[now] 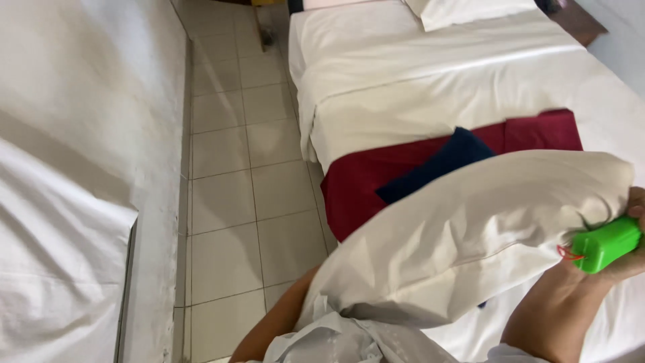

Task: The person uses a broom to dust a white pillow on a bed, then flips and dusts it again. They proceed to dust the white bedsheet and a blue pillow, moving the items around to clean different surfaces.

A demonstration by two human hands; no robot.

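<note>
A white pillow (pixel 470 235) is held up in front of me, over the near end of a bed. My right hand (pixel 631 259) grips the pillow's right end, and a bright green plastic object (pixel 605 245) sits at that hand. My left forearm (pixel 275 323) reaches up under the pillow's lower left corner; the left hand itself is hidden behind the pillow. Loose white pillowcase fabric (pixel 336 339) bunches at the bottom. A dark blue cushion (pixel 437 165) lies on a dark red bed runner (pixel 376 178) just behind the pillow.
The bed (pixel 416 74) has white sheets and another white pillow (pixel 470 10) at its head. A tiled floor aisle (pixel 248 195) runs left of the bed. A second white-covered bed (pixel 60 222) fills the left side. A wooden nightstand corner (pixel 574 20) sits top right.
</note>
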